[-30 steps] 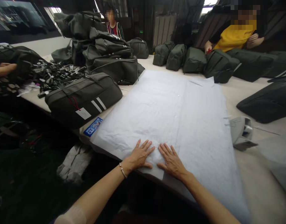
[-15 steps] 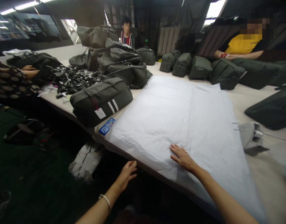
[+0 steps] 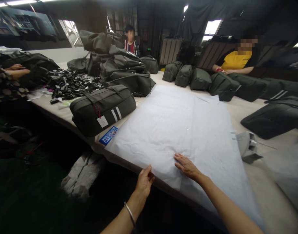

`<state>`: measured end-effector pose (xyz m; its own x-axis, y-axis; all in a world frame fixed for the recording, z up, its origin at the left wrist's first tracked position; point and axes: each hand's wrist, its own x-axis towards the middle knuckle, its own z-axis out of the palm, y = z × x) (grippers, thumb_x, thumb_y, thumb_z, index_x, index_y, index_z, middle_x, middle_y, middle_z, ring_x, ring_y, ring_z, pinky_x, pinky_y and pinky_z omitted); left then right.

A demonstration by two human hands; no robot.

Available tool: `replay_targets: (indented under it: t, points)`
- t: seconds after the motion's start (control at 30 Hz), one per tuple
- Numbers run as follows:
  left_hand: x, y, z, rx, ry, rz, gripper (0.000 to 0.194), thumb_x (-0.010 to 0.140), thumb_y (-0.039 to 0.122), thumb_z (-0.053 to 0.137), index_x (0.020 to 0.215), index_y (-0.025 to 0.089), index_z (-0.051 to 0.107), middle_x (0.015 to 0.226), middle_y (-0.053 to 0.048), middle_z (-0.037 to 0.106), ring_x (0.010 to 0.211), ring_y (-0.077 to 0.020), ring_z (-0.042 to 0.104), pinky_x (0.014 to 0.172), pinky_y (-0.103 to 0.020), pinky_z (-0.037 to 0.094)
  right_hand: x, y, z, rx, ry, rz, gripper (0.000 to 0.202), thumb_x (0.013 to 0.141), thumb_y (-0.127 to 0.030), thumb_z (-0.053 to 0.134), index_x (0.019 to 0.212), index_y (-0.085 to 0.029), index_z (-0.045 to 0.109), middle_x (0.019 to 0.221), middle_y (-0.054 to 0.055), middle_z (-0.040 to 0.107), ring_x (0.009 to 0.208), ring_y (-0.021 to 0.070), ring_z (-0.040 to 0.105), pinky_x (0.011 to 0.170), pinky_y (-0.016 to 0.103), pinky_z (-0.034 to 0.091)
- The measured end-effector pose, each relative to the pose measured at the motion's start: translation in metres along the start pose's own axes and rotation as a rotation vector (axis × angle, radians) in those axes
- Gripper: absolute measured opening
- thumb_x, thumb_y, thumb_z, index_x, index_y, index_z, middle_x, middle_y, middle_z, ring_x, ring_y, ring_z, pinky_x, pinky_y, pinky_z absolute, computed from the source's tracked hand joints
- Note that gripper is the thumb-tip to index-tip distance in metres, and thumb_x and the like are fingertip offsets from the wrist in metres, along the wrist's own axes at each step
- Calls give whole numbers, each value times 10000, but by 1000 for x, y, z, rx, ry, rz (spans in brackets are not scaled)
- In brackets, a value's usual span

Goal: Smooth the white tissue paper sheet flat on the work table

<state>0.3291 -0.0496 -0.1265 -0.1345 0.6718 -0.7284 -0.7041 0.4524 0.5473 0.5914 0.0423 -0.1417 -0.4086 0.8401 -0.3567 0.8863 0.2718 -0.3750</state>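
Note:
A large white translucent plastic sheet (image 3: 163,120), perhaps several in a stack, lies spread on the table in front of me. My right hand (image 3: 186,165) rests flat on it, fingers stretched out. At the sheet's near edge is my left hand (image 3: 145,180), thumb and fingers closed around that edge; how much they grip is hard to see. A dark green duffel bag (image 3: 102,109) with two white stripes and a white tag on a red cord stands left of the sheet. Between them lies a small blue printed packet (image 3: 108,135).
A heap of black straps with buckles (image 3: 73,83) and piled dark bags (image 3: 124,63) lie behind the duffel. More bags (image 3: 201,79) line the far side. A grey-white device (image 3: 247,146) sits right of the sheet. Co-workers stand left, behind and at right (image 3: 236,60).
My left hand has moved right and up to the sheet's near edge, its fingers closing there. My right hand stays flat on the sheet. The view has turned slightly right.

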Motion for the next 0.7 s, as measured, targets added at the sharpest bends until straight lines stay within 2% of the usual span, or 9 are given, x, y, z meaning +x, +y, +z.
replay_targets:
  t: [0.13,0.2,0.27,0.33,0.4,0.43,0.5,0.57,0.7]
  points:
    - [-26,0,-23,139,-66,-7,415,679,498,800,742,187,532,615,50,533,591,-104,563,545,-190,413,-6,-5,6,-12,28,3,726,876,-614,458,1466,-195,394,1570,81,293,1464,257,199,1196,515,121]
    - [-37,3,-38,449,-152,-63,446,715,591,721,733,180,551,558,53,504,522,-107,523,488,-193,345,-10,-6,10,-15,46,-8,843,802,-646,557,1485,-195,357,1583,80,256,1473,260,159,1204,503,73]
    - [-44,11,-37,824,-303,27,412,783,579,633,702,182,551,528,45,498,505,-120,499,488,-218,332,-12,-5,14,-13,64,-25,923,749,-655,616,1496,-190,335,1590,78,236,1478,263,132,1207,496,33]
    - [-45,22,-14,1131,-437,302,283,847,451,575,736,191,583,629,13,584,618,-153,554,586,-255,404,-12,-4,18,-7,85,-41,945,739,-647,631,1501,-182,322,1592,82,225,1480,271,116,1205,504,9]
    - [-39,31,25,1433,-495,595,123,851,300,571,910,215,637,896,-17,665,867,-192,598,788,-289,446,-11,-4,22,0,109,-57,943,745,-634,633,1506,-181,310,1592,89,218,1480,283,108,1201,522,8]
    - [-34,33,46,1612,-510,683,182,836,248,588,1011,234,637,1035,-25,660,984,-208,583,877,-306,432,-11,-5,23,1,120,-61,948,742,-629,639,1509,-185,303,1591,92,220,1480,290,110,1200,531,18]
    - [-22,29,80,1943,-527,729,360,770,191,663,1123,237,616,1186,-55,619,1116,-254,537,973,-362,404,-11,-6,26,11,141,-77,993,713,-631,671,1515,-188,287,1586,103,233,1474,307,131,1198,548,52]
    - [-10,19,99,2134,-532,676,457,681,164,741,1121,191,624,1212,-109,606,1142,-321,522,977,-442,411,-14,-4,25,50,201,-99,1046,674,-631,714,1515,-181,285,1578,118,251,1465,325,171,1194,563,103]
    - [11,-2,97,2261,-474,628,610,608,127,754,1197,171,602,1303,-139,563,1200,-363,484,990,-509,398,-40,40,-3,255,630,-30,697,823,-511,600,1428,-201,447,1523,97,389,1427,280,296,1188,516,191]
